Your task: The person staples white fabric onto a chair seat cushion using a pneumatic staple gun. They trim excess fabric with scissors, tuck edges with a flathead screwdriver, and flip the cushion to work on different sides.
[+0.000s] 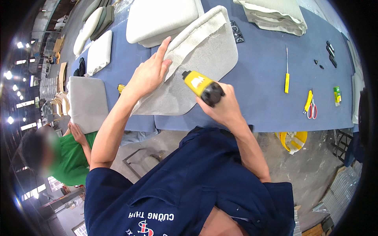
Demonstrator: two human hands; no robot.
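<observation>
A grey padded cushion panel lies on the blue-covered table with its flat side up. A pale woven fabric strip with a frayed end runs along its upper left edge. My left hand rests on that edge, index finger stretched out and thumb apart, touching the strip. In my right hand is a yellow-and-black gun-shaped power tool. Its black tip points toward the strip, beside my left hand; whether it touches the panel I cannot tell. The tool's handle is hidden under my hand.
Stacked pale cushions and folded covers stand farther back. A yellow-handled screwdriver, scissors, a yellow cutter and a small green box lie at right. A yellow bucket sits below. At left, a co-worker in green handles another cushion.
</observation>
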